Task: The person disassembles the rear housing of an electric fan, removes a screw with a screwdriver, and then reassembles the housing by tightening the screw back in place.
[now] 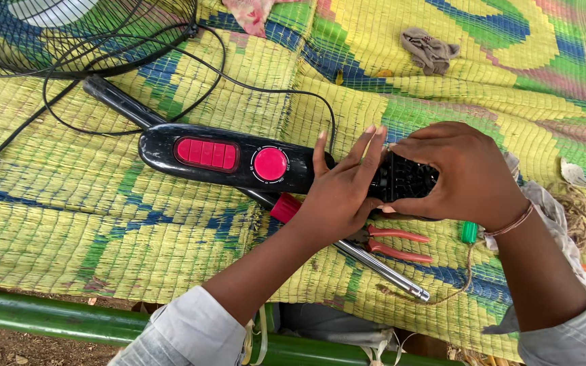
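A black fan control housing [239,160] with pink push buttons and a round pink dial lies on a woven yellow, green and blue mat [103,217]. My left hand [344,190] rests on its right end, fingers spread upward. My right hand [459,173] grips a black vented part [405,179] at that same end. Both hands touch the black part together. Under my hands lie red-handled pliers [398,244] and a red-handled tool [285,207].
A metal pole [381,268] runs diagonally beneath the housing. A black wire fan guard [83,34] and black cable [266,88] are at the top left. A grey rag [430,51], a green-handled tool [469,232] and a green pipe [62,322] at the mat's near edge are also in view.
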